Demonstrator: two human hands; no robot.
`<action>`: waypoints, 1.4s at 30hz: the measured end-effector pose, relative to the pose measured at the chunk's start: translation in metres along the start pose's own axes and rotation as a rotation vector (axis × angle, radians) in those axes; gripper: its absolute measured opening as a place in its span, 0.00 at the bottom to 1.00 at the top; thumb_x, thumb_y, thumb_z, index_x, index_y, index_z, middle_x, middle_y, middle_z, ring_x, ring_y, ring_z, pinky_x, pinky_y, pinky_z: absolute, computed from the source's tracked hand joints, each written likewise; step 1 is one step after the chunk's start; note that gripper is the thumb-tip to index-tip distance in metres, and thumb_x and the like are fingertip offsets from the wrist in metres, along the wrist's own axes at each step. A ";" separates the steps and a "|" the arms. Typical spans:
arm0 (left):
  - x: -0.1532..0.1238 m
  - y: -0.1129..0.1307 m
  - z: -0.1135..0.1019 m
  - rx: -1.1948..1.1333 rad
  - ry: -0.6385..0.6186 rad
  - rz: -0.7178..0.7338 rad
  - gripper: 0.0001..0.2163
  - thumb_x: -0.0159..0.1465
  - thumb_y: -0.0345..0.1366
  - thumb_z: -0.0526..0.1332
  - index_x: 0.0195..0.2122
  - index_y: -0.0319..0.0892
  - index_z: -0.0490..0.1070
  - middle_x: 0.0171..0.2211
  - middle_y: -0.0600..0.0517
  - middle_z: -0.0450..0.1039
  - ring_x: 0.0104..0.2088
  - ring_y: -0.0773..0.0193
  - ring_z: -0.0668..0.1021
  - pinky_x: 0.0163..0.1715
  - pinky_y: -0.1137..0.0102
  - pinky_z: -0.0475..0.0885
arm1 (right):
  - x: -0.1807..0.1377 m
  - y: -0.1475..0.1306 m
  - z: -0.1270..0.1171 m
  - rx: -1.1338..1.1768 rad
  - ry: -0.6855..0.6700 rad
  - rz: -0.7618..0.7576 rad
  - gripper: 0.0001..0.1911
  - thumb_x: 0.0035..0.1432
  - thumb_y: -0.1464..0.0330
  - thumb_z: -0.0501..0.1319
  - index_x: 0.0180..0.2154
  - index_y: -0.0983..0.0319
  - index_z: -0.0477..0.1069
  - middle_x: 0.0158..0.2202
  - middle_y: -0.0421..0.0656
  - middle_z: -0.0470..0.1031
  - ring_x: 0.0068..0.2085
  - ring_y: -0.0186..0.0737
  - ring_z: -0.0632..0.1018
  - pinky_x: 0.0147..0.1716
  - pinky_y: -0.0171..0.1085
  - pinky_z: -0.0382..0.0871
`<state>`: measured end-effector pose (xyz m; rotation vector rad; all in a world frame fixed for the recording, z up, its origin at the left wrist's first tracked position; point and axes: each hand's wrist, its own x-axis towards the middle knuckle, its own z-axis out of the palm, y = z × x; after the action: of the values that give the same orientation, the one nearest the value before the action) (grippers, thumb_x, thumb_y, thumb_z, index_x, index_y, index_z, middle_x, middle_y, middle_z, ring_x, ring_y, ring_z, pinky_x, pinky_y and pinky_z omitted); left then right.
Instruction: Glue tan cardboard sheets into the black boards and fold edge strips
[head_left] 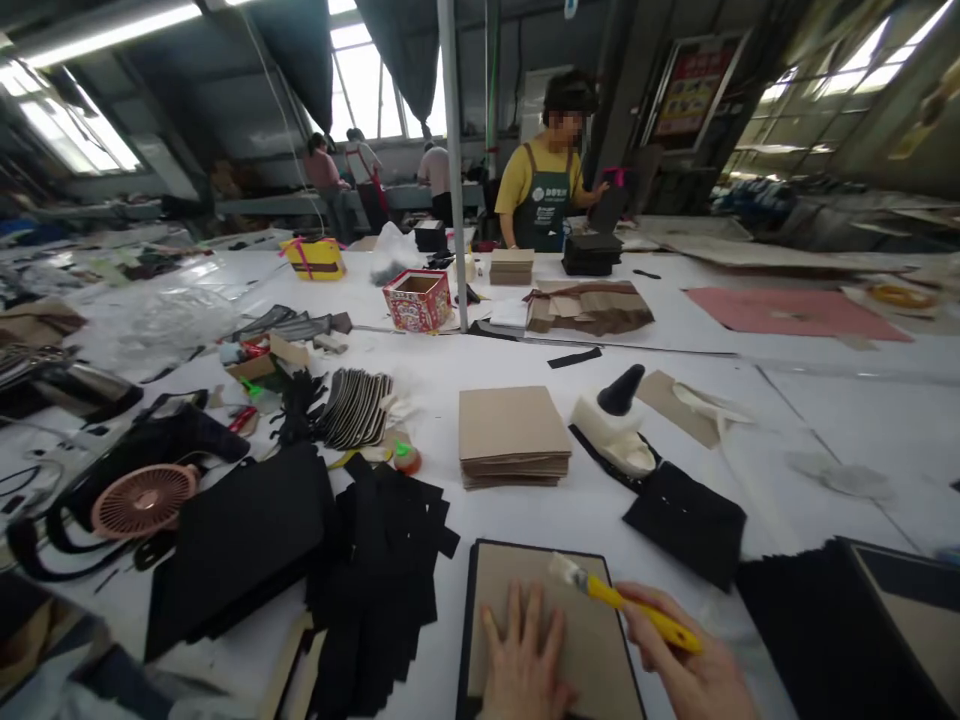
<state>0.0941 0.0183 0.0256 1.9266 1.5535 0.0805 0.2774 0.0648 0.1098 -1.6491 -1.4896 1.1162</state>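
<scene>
My left hand (525, 665) lies flat, fingers spread, on a brown cardboard panel (517, 580) that rests on a black sheet (466, 620) at the table's near edge. My right hand (694, 670) is closed round the yellow handle of a brush (622, 600); its pale bristles touch the panel's upper right part. Just beyond sits a stack of brown cardboard squares (512, 435). A cream glue bottle with a black cone tip (619, 420) lies to the right of the stack.
Piles of black cut pieces (382, 570) and a pink small fan (144, 500) lie at the left. Black pieces (686, 520) and a dark board (862, 620) sit at the right. A person in a yellow shirt and green apron (544, 190) works across the white table (825, 420).
</scene>
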 end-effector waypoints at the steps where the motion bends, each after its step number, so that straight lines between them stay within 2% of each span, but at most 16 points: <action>1: 0.000 -0.001 0.000 -0.008 0.001 0.006 0.31 0.62 0.52 0.51 0.62 0.59 0.35 0.66 0.46 0.33 0.64 0.38 0.42 0.50 0.25 0.37 | 0.004 -0.005 0.012 0.058 -0.028 0.048 0.23 0.54 0.50 0.57 0.39 0.61 0.74 0.26 0.41 0.74 0.28 0.40 0.75 0.26 0.32 0.70; 3: 0.000 -0.003 0.003 -0.012 0.019 0.016 0.33 0.60 0.55 0.50 0.62 0.59 0.33 0.66 0.46 0.33 0.64 0.37 0.43 0.50 0.25 0.38 | 0.010 -0.014 0.034 0.155 -0.082 0.102 0.24 0.52 0.49 0.58 0.38 0.62 0.74 0.21 0.38 0.71 0.23 0.38 0.72 0.22 0.32 0.67; 6: 0.000 -0.008 0.009 -0.006 0.042 0.022 0.34 0.60 0.57 0.49 0.61 0.58 0.29 0.66 0.45 0.35 0.64 0.38 0.44 0.50 0.25 0.39 | 0.016 -0.025 0.055 0.216 -0.132 0.107 0.23 0.52 0.50 0.59 0.37 0.63 0.72 0.22 0.38 0.70 0.23 0.36 0.70 0.22 0.32 0.66; 12: 0.002 -0.011 0.017 0.012 0.059 0.030 0.36 0.60 0.57 0.49 0.61 0.57 0.27 0.66 0.45 0.38 0.64 0.39 0.46 0.54 0.29 0.45 | 0.018 -0.032 0.063 0.124 -0.196 0.058 0.20 0.54 0.51 0.57 0.36 0.63 0.69 0.25 0.39 0.70 0.26 0.37 0.69 0.25 0.33 0.63; 17: 0.007 -0.013 0.023 0.157 0.180 0.071 0.36 0.61 0.54 0.50 0.62 0.53 0.25 0.65 0.43 0.39 0.63 0.38 0.52 0.50 0.30 0.58 | 0.024 -0.027 0.074 0.095 -0.186 0.027 0.18 0.57 0.53 0.55 0.35 0.62 0.69 0.25 0.38 0.69 0.26 0.36 0.69 0.25 0.33 0.62; 21: 0.009 -0.022 0.040 0.266 0.325 0.107 0.34 0.62 0.49 0.51 0.64 0.51 0.32 0.64 0.43 0.50 0.61 0.40 0.59 0.48 0.34 0.65 | 0.029 -0.026 0.091 0.104 -0.209 -0.010 0.16 0.58 0.56 0.53 0.33 0.62 0.69 0.24 0.38 0.69 0.26 0.36 0.69 0.26 0.33 0.61; 24: 0.012 -0.031 0.062 0.343 0.476 0.144 0.32 0.59 0.48 0.54 0.63 0.52 0.45 0.60 0.48 0.60 0.58 0.47 0.64 0.49 0.42 0.66 | 0.033 -0.022 0.094 0.033 -0.203 -0.042 0.15 0.59 0.58 0.52 0.31 0.61 0.69 0.24 0.39 0.71 0.27 0.38 0.71 0.28 0.34 0.63; 28: 0.014 -0.035 0.080 0.435 0.646 0.079 0.26 0.53 0.47 0.60 0.54 0.52 0.63 0.54 0.50 0.69 0.55 0.48 0.67 0.53 0.39 0.55 | 0.039 -0.010 0.078 -0.091 -0.123 -0.052 0.16 0.58 0.58 0.51 0.31 0.61 0.70 0.25 0.40 0.73 0.28 0.40 0.72 0.29 0.35 0.63; 31: 0.014 -0.035 0.072 0.507 0.728 0.156 0.23 0.53 0.50 0.60 0.50 0.51 0.66 0.52 0.51 0.71 0.53 0.50 0.67 0.57 0.41 0.45 | 0.041 0.000 0.056 -0.159 -0.060 -0.055 0.17 0.57 0.56 0.51 0.31 0.60 0.71 0.23 0.39 0.72 0.25 0.40 0.71 0.27 0.35 0.62; 35: 0.013 -0.034 0.057 0.538 0.744 0.249 0.26 0.56 0.60 0.52 0.50 0.50 0.67 0.50 0.50 0.73 0.52 0.55 0.68 0.61 0.46 0.31 | 0.042 0.013 0.026 -0.195 -0.024 -0.022 0.19 0.58 0.55 0.50 0.32 0.61 0.72 0.23 0.38 0.72 0.24 0.39 0.71 0.25 0.35 0.62; 39: 0.015 -0.033 0.064 0.418 0.796 0.201 0.29 0.52 0.64 0.54 0.47 0.51 0.69 0.49 0.51 0.74 0.50 0.56 0.70 0.62 0.48 0.30 | 0.042 0.024 0.002 -0.290 0.011 0.004 0.20 0.58 0.53 0.49 0.32 0.60 0.71 0.21 0.38 0.70 0.23 0.39 0.71 0.25 0.35 0.62; 42: 0.017 -0.036 0.073 0.348 0.780 0.145 0.29 0.50 0.63 0.57 0.48 0.53 0.68 0.51 0.51 0.73 0.51 0.53 0.71 0.61 0.45 0.36 | 0.039 0.022 -0.008 -0.355 0.041 -0.015 0.20 0.58 0.53 0.49 0.31 0.60 0.71 0.20 0.38 0.70 0.24 0.40 0.72 0.26 0.36 0.63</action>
<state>0.1000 0.0038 -0.0562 2.4486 2.0016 0.7452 0.2946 0.1010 0.0868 -1.8777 -1.7452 0.8372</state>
